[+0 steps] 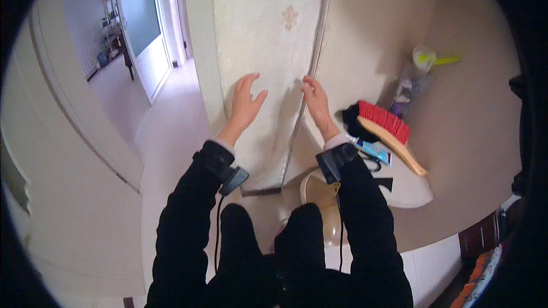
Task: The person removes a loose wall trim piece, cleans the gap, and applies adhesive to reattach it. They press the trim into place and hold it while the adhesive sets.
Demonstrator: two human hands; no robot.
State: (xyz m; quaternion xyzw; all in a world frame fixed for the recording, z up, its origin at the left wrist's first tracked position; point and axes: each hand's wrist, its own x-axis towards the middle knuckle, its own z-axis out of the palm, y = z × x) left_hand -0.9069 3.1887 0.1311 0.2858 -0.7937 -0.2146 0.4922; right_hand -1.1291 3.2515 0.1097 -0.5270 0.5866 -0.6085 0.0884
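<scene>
Both arms reach forward in dark sleeves, with a device strapped at each wrist. My left hand [245, 108] is in front of a tall cream panel [262, 51] with a beige flower-like motif. Its thumb and fingers are apart, and nothing is in them. Beside the panel's right edge, my right hand [317, 105] has loosely bent fingers and holds nothing visible. Whether either hand touches the panel, I cannot tell. To the right of that hand lies a brush [394, 131] with red bristles and a wooden handle.
A blue-and-white tube [374, 152] lies below the brush on a rounded white surface [408, 191]. Farther back stands a clear container [406, 88] near a yellow-green handled item [439, 59]. A beige bin [331, 217] is below; a doorway [137, 40] opens at far left.
</scene>
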